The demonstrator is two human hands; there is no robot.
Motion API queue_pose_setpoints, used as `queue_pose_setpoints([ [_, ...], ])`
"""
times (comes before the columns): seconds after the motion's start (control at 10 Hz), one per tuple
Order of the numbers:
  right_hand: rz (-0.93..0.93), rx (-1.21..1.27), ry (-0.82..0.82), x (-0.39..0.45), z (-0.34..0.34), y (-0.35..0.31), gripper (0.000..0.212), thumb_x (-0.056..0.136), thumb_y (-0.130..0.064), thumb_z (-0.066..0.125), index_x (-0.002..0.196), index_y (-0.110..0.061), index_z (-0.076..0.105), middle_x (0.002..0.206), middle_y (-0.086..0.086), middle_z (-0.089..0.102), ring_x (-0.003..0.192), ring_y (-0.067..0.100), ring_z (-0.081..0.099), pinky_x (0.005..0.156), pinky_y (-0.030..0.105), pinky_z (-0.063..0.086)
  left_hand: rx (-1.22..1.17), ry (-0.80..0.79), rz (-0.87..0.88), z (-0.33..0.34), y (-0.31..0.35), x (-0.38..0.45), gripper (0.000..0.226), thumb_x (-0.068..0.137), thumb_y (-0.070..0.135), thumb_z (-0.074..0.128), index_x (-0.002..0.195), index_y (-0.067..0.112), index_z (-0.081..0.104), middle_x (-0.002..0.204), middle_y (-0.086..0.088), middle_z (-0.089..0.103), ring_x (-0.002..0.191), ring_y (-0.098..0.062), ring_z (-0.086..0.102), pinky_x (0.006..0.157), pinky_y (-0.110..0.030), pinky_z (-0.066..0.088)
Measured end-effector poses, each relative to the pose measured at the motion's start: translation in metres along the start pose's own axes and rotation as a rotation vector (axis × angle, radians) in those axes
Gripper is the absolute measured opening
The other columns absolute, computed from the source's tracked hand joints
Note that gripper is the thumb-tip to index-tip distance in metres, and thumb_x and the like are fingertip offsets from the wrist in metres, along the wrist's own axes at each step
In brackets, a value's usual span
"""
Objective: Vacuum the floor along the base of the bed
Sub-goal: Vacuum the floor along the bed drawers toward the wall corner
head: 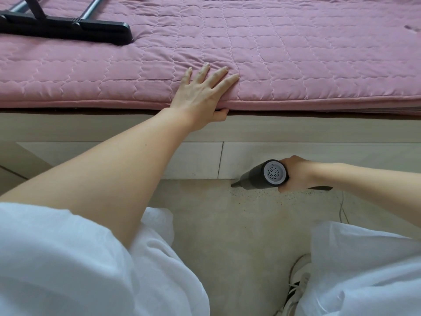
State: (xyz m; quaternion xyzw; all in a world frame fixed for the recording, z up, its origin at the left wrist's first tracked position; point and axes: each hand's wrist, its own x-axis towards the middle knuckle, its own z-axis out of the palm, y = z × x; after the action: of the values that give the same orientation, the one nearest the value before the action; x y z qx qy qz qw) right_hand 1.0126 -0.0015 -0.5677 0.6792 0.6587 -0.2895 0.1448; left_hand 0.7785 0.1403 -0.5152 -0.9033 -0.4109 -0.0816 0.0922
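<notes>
The right hand [296, 174] gripped the handheld vacuum [265, 175], fingers curled round the rear of its dark cylindrical body. The vacuum sat low, just above the floor [227, 224], directly in front of the bed base [136, 128]. Its long axis ran roughly parallel to the base panel, tilted downward toward the nozzle end. The nozzle [237, 184] pointed to the person's left and down, with its tip at the seam where the floor met the base. The rear end, a pale round cap with a ring of vent slots, faced up toward the camera.

Dark specks [250, 195] lay scattered on the floor just below and to the right of the nozzle. A thin cord [341, 208] trailed on the floor below the right forearm.

The left hand [202, 94] rested flat on the edge of the pink quilted mattress cover [296, 53], fingers straight and spread, gripping nothing. Its thumb hooked beneath the mattress edge, against the top of the bed base.

A black bar with metal tubes [68, 28] lay on the mattress cover at the far left. White clothing [68, 258] filled the lower corners of the view. A white shoe with dark stripes [298, 281] stood on the floor at lower right.
</notes>
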Motion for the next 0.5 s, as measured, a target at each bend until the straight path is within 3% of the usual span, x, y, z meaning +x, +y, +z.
queue_pose_setpoints([
  [0.1, 0.020, -0.004, -0.008, -0.0023, -0.0012, -0.0001, 0.033, 0.074, -0.021, 0.071, 0.104, -0.022, 0.057, 0.094, -0.001, 0.064, 0.081, 0.017, 0.060, 0.061, 0.021, 0.046, 0.000, 0.001, 0.002, 0.0006, -0.0004, 0.0001, 0.079, 0.089, 0.052, 0.052, 0.155, 0.034, 0.013, 0.163, 0.001, 0.013, 0.149, -0.033, 0.011, 0.118, -0.059, 0.010],
  [0.3, 0.034, 0.003, -0.016, -0.0039, -0.0044, 0.0017, 0.023, 0.072, -0.023, 0.071, 0.082, -0.028, 0.052, 0.083, -0.002, 0.063, 0.071, 0.014, 0.058, 0.055, 0.022, 0.043, 0.000, 0.002, 0.003, 0.0013, -0.0007, 0.0002, 0.079, 0.089, 0.053, 0.052, 0.155, 0.034, 0.013, 0.163, 0.002, 0.014, 0.149, -0.033, 0.012, 0.117, -0.059, 0.010],
  [0.5, 0.039, 0.045, 0.008, -0.0032, -0.0041, 0.0064, 0.020, 0.070, -0.023, 0.070, 0.083, -0.024, 0.055, 0.084, 0.003, 0.066, 0.069, 0.017, 0.060, 0.056, 0.025, 0.045, -0.004, 0.005, 0.002, 0.0007, -0.0013, 0.0001, 0.079, 0.089, 0.052, 0.051, 0.155, 0.034, 0.013, 0.163, 0.001, 0.014, 0.149, -0.033, 0.011, 0.118, -0.059, 0.010],
])
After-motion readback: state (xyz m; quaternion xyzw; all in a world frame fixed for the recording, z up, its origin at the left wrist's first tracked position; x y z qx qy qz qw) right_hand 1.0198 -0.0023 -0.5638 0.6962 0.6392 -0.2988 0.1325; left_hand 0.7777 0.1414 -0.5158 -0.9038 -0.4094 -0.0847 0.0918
